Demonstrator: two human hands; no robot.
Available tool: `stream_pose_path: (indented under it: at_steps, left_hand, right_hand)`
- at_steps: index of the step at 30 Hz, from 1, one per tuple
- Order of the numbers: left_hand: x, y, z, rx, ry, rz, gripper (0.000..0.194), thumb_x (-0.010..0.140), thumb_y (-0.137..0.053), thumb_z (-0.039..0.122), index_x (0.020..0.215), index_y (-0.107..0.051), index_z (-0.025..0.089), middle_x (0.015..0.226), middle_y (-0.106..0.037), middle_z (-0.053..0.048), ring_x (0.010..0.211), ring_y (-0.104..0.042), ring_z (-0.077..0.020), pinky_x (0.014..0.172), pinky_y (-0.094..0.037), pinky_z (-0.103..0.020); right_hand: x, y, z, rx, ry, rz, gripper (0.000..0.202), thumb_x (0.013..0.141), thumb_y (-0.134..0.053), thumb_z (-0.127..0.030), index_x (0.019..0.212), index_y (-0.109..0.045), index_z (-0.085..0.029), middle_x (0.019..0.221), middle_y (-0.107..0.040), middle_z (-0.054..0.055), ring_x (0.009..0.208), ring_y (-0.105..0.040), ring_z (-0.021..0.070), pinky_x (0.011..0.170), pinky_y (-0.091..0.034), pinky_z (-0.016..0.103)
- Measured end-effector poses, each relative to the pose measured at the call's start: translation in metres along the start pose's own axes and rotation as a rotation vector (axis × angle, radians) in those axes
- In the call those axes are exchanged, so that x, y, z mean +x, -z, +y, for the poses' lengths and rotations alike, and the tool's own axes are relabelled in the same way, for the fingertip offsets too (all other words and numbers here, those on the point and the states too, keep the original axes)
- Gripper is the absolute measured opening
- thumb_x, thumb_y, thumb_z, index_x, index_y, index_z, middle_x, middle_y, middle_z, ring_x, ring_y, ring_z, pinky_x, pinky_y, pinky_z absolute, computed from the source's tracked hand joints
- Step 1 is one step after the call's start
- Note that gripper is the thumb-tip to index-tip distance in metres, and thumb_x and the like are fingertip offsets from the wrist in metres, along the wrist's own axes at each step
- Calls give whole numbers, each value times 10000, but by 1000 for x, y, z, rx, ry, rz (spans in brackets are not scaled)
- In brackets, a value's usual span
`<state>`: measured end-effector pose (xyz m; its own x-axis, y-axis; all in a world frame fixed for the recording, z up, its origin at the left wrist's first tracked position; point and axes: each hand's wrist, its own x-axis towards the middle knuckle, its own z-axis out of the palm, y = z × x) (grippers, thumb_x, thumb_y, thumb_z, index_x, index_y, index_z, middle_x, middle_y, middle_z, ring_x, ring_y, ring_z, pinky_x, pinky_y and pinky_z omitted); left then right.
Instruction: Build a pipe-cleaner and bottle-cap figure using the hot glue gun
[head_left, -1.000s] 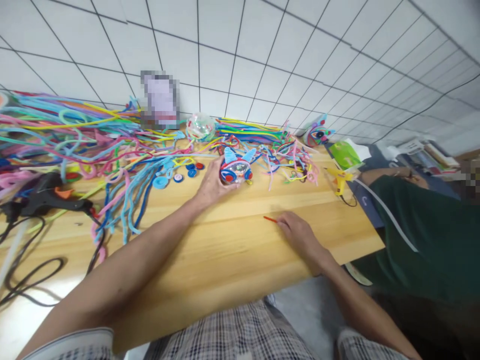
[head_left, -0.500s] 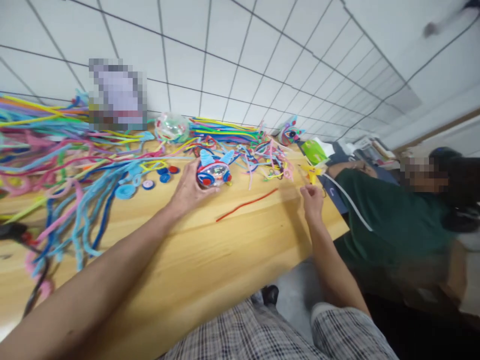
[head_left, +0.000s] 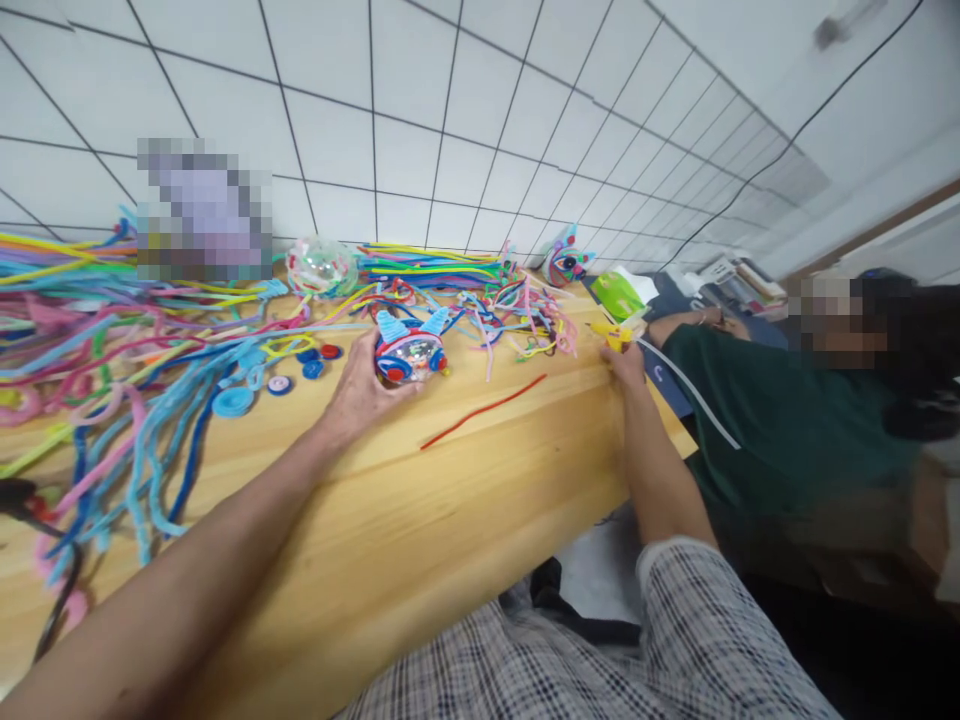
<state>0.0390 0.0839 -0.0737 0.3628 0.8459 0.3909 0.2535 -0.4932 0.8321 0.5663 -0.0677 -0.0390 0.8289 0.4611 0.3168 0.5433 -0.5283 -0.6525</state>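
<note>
My left hand [head_left: 361, 392] is wrapped round the left side of a clear ball ornament [head_left: 412, 352] with blue pointed ears and red and blue round pieces. At the table's right part, my right hand [head_left: 627, 362] grips a yellow tool [head_left: 613, 334] that looks like a glue gun, its tip pointing left. A red pipe cleaner [head_left: 484, 411] lies on the wood between my hands. Blue, red and white coils [head_left: 311, 365] rest left of the ornament.
Colourful pipe cleaners [head_left: 172, 400] cover the table's left side. Along the tiled wall are another clear ball [head_left: 322, 268], a bundle of pipe cleaners [head_left: 435, 268] and a decorated ball [head_left: 568, 262]. A person in a dark green top [head_left: 772, 420] sits at the right.
My right hand has turned the yellow tool from upright to a tilt pointing left. The whole view has shifted slightly; my left hand still holds the ornament.
</note>
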Motion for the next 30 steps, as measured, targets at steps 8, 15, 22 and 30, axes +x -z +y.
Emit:
stream_pose_path:
  at_steps: [8,15,22,30]
  left_hand:
    - [0,-5,-2,-16,45,20,1034,650,-972,536,1483,-450,215,1433,-614,-168,1322,-660,-365,1175,-543,-553]
    - [2,-7,1,31,-9,1,1063,669,-971,494,1522,-406,209,1493,-600,-187,1388,-630,-381,1195,-523,-558]
    - [2,-8,1,141,-90,6,1097,660,-999,462,1548,-409,203,1545,-583,-173,1439,-587,-415,1212,-500,-555]
    - [0,-7,11,155,-145,-18,1071,680,-980,481,1548,-407,225,1573,-564,-196,1493,-543,-405,1208,-484,-562]
  right_hand:
    - [-29,27,-55,80,41,-94,249,852,-670,-414,960,-651,-190,817,-731,45,788,-677,217,824,-579,381]
    - [-114,33,-141,108,280,-216,407,743,-812,-591,830,-707,-208,714,-708,22,644,-643,211,648,-544,355]
    - [-191,4,-203,87,426,-230,454,736,-815,-656,728,-744,-207,664,-740,35,665,-736,266,670,-586,383]
    - [-204,-8,-222,-22,582,-200,435,774,-796,-628,674,-688,-218,593,-691,38,588,-682,234,644,-559,364]
